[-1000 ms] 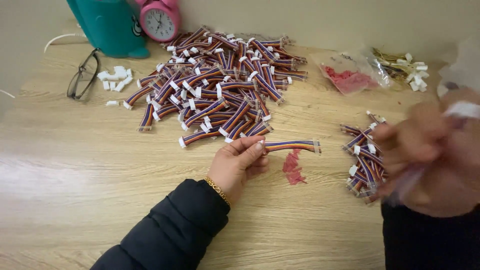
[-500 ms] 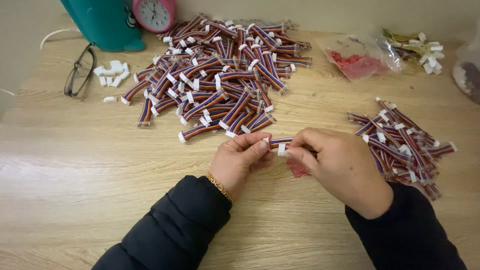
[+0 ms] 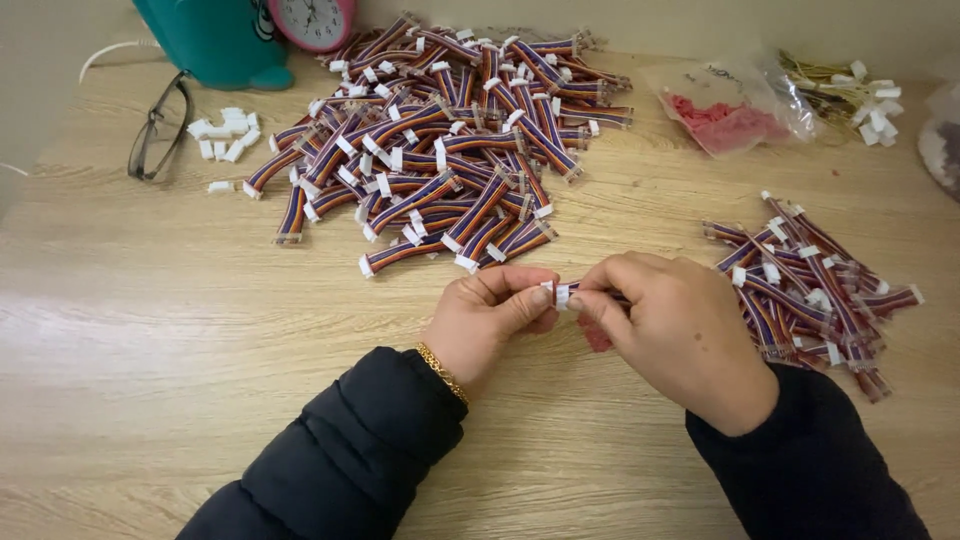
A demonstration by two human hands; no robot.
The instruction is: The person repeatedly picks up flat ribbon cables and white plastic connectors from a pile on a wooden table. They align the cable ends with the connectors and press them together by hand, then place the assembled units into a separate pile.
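Observation:
My left hand and my right hand meet over the wooden table, both pinching one short multicoloured ribbon cable with a white connector between their fingertips. Most of that cable is hidden inside my right hand. A big heap of the same cables lies just beyond my hands. A smaller pile of cables sits to the right of my right hand. A gold bracelet circles my left wrist.
Loose white connectors and a pair of glasses lie at the left. A teal container and pink clock stand at the back. Plastic bags with red pieces and yellow-wired connectors lie at the back right.
My right hand came in from the right edge and closed on the cable that my left hand held. Both hands now hold it together, closer to me.

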